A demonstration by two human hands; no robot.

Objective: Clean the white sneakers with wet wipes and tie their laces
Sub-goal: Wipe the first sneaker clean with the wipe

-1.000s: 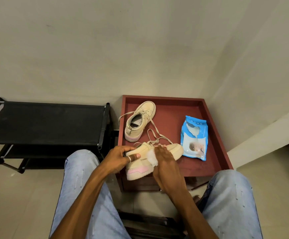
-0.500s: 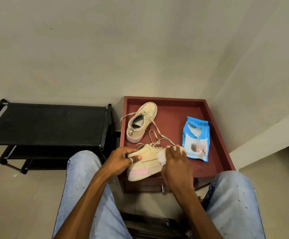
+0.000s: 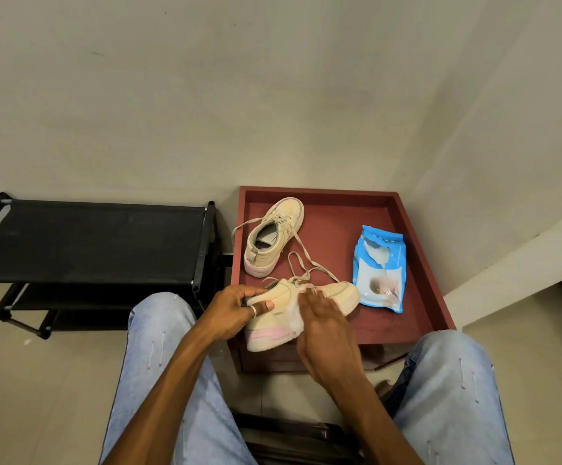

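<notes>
Sneaker [image 3: 286, 298] on its side over the front edge of the red surface [image 3: 340, 216], laces [image 3: 301, 260] loose. Left hand [image 3: 236, 307] grips the heel, thumb along the side. Right hand [image 3: 323, 320] lies flat, fingers extended, pressing a wipe [image 3: 297, 313] against the midsection. Both forearms reach forward between the knees. Second sneaker [image 3: 274, 241] stands behind; pack [image 3: 380, 266] lies to the right; rack [image 3: 88, 239] at left.

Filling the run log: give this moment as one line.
step: wiping; left hand: grips near sneaker at heel; right hand: presses wipe on its side; far sneaker: on tray, laces loose
</notes>
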